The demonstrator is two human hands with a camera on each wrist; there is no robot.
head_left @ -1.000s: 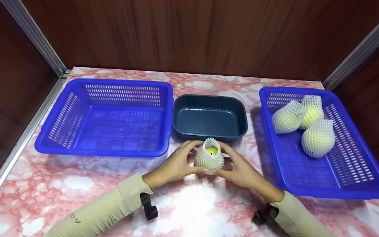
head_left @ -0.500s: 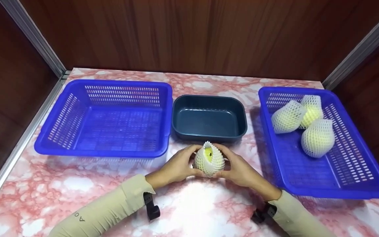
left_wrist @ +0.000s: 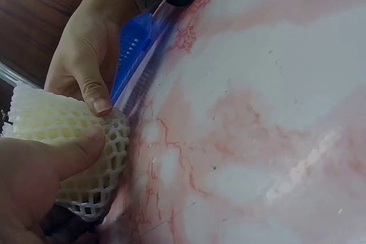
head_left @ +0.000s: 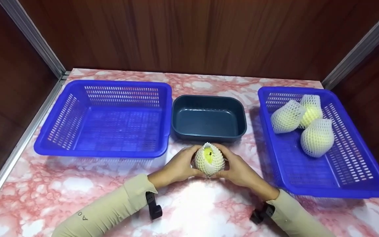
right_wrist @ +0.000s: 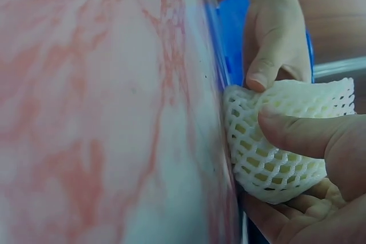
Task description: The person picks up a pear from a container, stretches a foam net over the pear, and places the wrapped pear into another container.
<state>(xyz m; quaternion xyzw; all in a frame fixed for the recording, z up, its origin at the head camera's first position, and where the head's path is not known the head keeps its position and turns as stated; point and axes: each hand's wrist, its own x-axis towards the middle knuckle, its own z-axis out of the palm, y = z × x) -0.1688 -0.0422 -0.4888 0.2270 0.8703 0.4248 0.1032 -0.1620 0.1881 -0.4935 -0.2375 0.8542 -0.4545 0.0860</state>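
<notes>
A yellow fruit in a white foam net (head_left: 210, 164) stands between both hands, just in front of the dark tray (head_left: 209, 135). The net's top gapes, baring yellow skin and a small dark stem. My left hand (head_left: 179, 165) holds it from the left; my right hand (head_left: 241, 169) grips it from the right. In the left wrist view, the left thumb (left_wrist: 80, 150) presses on the net (left_wrist: 46, 110) near its lower end. The right wrist view has the right thumb (right_wrist: 297, 132) lying across the net (right_wrist: 263, 164), with fingers curled beneath.
At the left stands a blue basket (head_left: 102, 152) with slotted walls and nothing inside. Another blue basket (head_left: 303, 177) on the right holds several net-wrapped fruits (head_left: 317, 138). Dark wood panels (head_left: 192, 36) enclose the marbled table (head_left: 77, 194) at the back and sides.
Over the last second the fruit has come slightly nearer to me and tilted, and the net's opening has spread to show more yellow skin. Both hands have kept their hold.
</notes>
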